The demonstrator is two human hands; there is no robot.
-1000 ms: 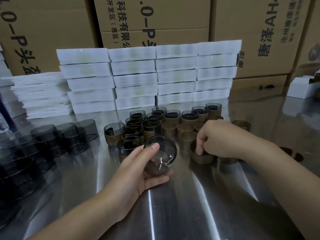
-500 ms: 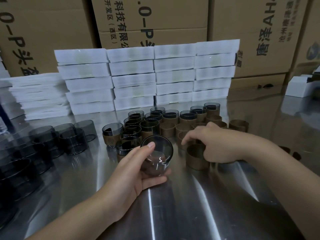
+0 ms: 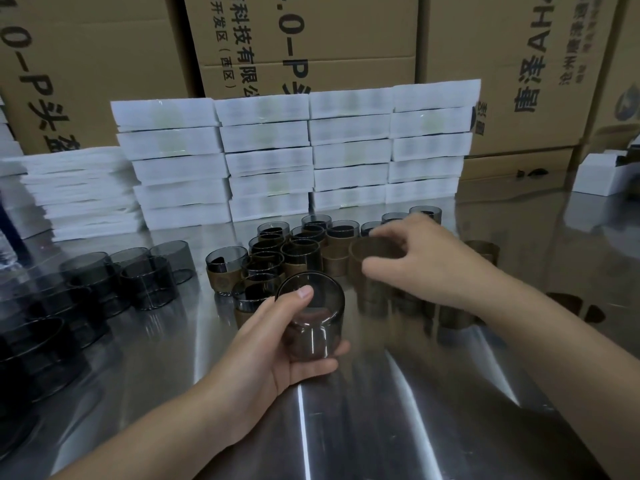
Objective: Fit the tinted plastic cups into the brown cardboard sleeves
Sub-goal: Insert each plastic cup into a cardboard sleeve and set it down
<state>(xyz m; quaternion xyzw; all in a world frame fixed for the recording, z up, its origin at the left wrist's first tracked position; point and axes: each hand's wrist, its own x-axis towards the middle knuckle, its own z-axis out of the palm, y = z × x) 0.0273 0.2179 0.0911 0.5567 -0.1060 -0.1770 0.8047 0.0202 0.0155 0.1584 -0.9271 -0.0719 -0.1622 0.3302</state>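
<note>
Your left hand (image 3: 273, 344) holds one tinted cup (image 3: 313, 320). Your fingers curl under it and your thumb sits on its rim. The cup is tipped, low over the metal table (image 3: 381, 410) and close to you.

Your right hand (image 3: 426, 268) pinches one brown sleeve (image 3: 372, 252) between thumb and fingers. That sleeve is up off the table, just past the cup and a bit to its right. Cup and sleeve do not touch.

Behind the cup stands a tight bunch of sleeved cups (image 3: 301, 254). You can count about twelve, but they crowd each other, so the number is not sure. One loose sleeve (image 3: 481, 249) stands alone off to the right. More empty ones sit under your right arm, too blurry to count.

On your left sit the bare cups (image 3: 149, 282). Four show well at the front. The rest melt into one dark heap.

At the back are the white boxes (image 3: 270, 161): four stacks, five in each, so twenty. Left of them lies a pile of flat white sheets (image 3: 76, 192), too thin to count. One small white box (image 3: 595, 178) sits far right. Big cardboard boxes (image 3: 311, 46) make a wall behind it all.
</note>
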